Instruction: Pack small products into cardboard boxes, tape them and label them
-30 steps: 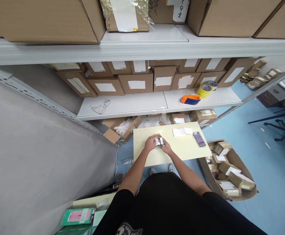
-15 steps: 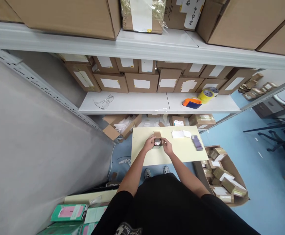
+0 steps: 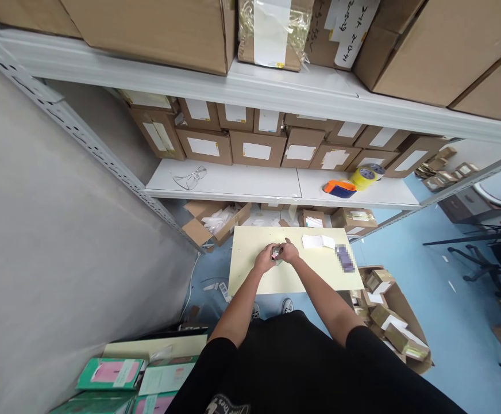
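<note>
A small open box point(image 3: 275, 253) sits between my hands over the pale yellow table top point(image 3: 250, 276). Something shiny and silvery shows inside it, too small to name. My left hand point(image 3: 265, 259) is closed around the box's left side. From the right, my right hand point(image 3: 289, 252) grips the box, its fingers covering part of the opening. Most of the box's walls are hidden by my hands. Right of them on the table lie white folded papers point(image 3: 318, 241) and a blurred-out purple object point(image 3: 345, 259).
Shelves of labelled cardboard boxes point(image 3: 257, 148) rise behind the table. Eyeglasses point(image 3: 191, 178), an orange and blue tape dispenser point(image 3: 339, 188) and yellow tape rolls point(image 3: 363, 177) rest on the middle shelf. A big carton of small parcels point(image 3: 399, 339) stands at right; a grey wall point(image 3: 82, 230) bounds the left.
My right hand has moved in over the box's right side and top. The brown flap that stood up behind the box is now mostly out of sight. The view has shifted slightly.
</note>
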`<act>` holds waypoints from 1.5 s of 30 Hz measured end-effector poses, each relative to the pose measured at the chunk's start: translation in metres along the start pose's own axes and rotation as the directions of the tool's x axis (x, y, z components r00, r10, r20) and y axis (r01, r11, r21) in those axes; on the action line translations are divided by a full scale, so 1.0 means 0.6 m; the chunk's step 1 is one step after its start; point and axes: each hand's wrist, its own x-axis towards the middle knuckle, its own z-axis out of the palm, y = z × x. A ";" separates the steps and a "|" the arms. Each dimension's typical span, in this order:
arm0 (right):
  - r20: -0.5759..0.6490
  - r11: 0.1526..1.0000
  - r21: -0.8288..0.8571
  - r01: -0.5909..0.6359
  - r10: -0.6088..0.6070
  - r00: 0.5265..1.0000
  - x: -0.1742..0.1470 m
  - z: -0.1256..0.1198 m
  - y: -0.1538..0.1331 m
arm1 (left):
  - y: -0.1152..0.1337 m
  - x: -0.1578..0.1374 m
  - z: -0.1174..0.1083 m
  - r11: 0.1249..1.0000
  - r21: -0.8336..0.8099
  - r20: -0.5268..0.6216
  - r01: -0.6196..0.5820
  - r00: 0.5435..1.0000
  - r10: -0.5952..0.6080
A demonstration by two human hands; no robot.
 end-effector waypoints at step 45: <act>-0.070 0.308 0.920 0.243 -0.480 0.874 -0.213 -0.339 -0.005 | 0.380 -0.032 -0.038 0.849 -0.425 -0.345 -0.314 0.923 0.169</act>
